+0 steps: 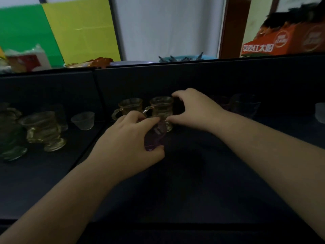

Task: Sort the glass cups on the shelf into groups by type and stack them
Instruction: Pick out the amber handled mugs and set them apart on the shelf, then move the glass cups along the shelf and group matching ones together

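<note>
My left hand (130,138) grips a purple glass cup (155,136), tilted, just above the dark shelf (193,173). My right hand (191,110) wraps around an amber handled mug (161,108) from its right side, thumb at its base. A second amber mug (129,107) stands just left of it. In the left compartment stand a clear handled mug (44,131), a greenish mug (9,136) and a small clear cup (83,119). Dark cups (246,104) stand at the back right, hard to make out.
A vertical divider (98,92) splits the shelf into compartments. A pale cup (320,112) shows at the right edge. On top of the shelf lie an orange carton (281,41), a white packet (29,59) and a blue basket (184,58).
</note>
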`<state>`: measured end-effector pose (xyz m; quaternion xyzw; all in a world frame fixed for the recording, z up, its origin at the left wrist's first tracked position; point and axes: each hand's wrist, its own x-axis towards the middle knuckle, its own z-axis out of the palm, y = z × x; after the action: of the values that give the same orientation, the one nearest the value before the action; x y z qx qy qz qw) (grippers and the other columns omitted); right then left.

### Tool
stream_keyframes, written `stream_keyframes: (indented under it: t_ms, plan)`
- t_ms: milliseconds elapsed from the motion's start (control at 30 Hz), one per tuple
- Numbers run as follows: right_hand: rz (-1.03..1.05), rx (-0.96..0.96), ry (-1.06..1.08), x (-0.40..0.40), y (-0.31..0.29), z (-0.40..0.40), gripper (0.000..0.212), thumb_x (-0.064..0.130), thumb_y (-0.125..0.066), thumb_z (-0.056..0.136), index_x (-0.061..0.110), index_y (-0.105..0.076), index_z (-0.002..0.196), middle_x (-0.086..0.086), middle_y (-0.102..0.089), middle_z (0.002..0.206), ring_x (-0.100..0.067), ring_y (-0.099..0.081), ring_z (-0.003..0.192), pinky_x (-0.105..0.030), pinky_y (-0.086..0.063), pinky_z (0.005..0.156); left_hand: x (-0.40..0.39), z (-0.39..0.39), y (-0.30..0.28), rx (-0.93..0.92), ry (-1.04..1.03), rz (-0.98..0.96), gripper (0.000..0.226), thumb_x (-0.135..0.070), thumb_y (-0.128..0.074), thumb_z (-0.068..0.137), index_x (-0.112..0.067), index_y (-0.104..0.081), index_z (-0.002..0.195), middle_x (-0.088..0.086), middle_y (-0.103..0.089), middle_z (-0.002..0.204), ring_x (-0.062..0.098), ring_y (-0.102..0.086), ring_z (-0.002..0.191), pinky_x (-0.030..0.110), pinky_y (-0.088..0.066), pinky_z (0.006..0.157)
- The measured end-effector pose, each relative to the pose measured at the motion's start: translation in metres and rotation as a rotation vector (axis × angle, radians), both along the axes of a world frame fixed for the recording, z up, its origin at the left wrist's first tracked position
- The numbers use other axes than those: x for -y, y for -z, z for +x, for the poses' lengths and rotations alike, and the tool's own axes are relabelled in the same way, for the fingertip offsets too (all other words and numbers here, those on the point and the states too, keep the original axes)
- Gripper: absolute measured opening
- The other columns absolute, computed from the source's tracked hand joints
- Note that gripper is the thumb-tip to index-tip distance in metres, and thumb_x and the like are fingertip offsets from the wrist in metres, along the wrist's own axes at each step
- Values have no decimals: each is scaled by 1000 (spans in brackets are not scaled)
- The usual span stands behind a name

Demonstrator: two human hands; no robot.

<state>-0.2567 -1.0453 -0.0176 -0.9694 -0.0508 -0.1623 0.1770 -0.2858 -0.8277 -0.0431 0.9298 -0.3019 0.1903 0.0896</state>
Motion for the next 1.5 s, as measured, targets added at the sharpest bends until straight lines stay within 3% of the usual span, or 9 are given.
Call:
stream_keyframes:
  t_ms: [300,533,733,867,1133,1300,1500]
  plan:
    - [-315,-54,168,116,9,-139,73,65,-68,75,37,-46,139,10,-50,123,-12,-51,111,-34,-50,89,116,-12,-8,-53,133,28,80,-71,-50,74,-43,-30,146,-10,-37,139,13,-40,124,29,-40,93]
    - [-352,-103,273,163,19,-194,82,73,-63,73,43,-35,144,16,-45,130,-8,-46,115,-30,-47,92,186,-5,-6,-78,142,51,79,-70,-52,75,-42,-30,145,-3,-33,140,19,-43,121,32,-43,92]
    - [-343,-130,302,167,23,-205,86,73,-62,75,42,-29,148,16,-41,136,-8,-44,120,-28,-44,93,193,-2,-5,-104,124,49,93,-70,-58,73,-37,-17,150,0,-25,149,21,-38,130,35,-41,99]
    - [-339,-107,252,144,24,-198,83,71,-62,76,41,-31,147,13,-44,134,-9,-45,119,-28,-44,93,161,-12,-2,-32,111,32,100,-70,-59,74,-32,-11,152,-1,-26,152,20,-34,135,34,-34,105]
    - [-351,-82,64,39,16,-169,77,68,-61,81,41,-32,146,16,-44,134,-6,-45,119,-28,-44,96,41,-35,3,-61,-4,126,88,-67,-53,81,-35,-11,152,-10,-16,159,12,-17,144,31,-24,111]
    - [-395,-93,-24,-47,16,-143,75,66,-60,83,38,-32,147,12,-44,135,-10,-45,120,-31,-45,97,-57,-45,5,-125,-154,230,98,-82,-38,76,-34,-2,154,-4,-3,163,18,2,148,37,-12,116]
    - [-474,-135,-120,-160,18,-114,83,70,-60,80,37,-28,149,8,-44,137,-15,-45,123,-33,-44,97,-184,-56,4,-123,-321,277,106,-89,-30,70,-32,2,154,-1,0,163,21,6,148,41,-9,117]
